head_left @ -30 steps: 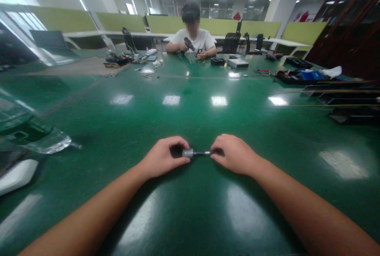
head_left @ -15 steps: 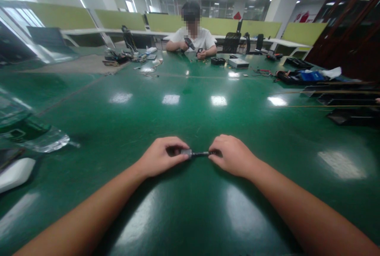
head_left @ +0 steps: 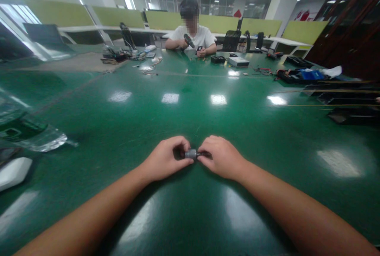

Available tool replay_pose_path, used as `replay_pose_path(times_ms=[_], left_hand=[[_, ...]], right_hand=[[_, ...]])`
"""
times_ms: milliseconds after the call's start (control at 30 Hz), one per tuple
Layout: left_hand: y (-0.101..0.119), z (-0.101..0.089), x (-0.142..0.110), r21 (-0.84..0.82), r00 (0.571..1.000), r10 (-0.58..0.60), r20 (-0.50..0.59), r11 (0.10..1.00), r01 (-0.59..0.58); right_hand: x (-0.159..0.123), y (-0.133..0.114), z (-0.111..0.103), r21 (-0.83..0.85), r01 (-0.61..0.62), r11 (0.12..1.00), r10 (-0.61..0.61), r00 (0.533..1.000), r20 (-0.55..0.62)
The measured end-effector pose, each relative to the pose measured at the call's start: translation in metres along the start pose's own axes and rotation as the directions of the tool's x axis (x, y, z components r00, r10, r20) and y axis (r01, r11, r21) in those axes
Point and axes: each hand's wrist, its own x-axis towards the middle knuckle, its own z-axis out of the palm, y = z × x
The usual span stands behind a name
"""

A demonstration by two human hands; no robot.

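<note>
A small grey metal cylinder with a thin dark rod at its right end lies level just above or on the green table. My left hand is curled around the cylinder, thumb below it and forefinger above. Whether both digits press on it is hard to see. My right hand pinches the rod close to the cylinder, thumb and forefinger nearly meeting. The rod's far end is hidden inside the right hand, and the cylinder's left end lies in shadow within the left.
A clear water bottle lies on its side at left, near a white object. Black angled trays and a tool case are at right. Across the table a person holds a power drill.
My right hand has slid left along the rod, up to the cylinder. Less of the rod shows between the hands. The left thumb has shifted lower, exposing more of the cylinder.
</note>
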Motion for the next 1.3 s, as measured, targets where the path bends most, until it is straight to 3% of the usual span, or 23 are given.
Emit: replay_pose_path(times_ms=[233, 1300], left_hand=[[0.0026, -0.0026, -0.0002, -0.055, 0.996, -0.035, 0.080, 0.998, 0.040], [0.0010, -0.0039, 0.0009, -0.050, 0.995, -0.055, 0.080, 0.997, 0.060]], right_hand=[[-0.0009, 0.0017, -0.0008, 0.001, 0.003, 1.000, -0.003, 1.000, -0.009], [-0.0038, 0.0004, -0.0024, 0.016, 0.002, 1.000, -0.002, 1.000, -0.001]])
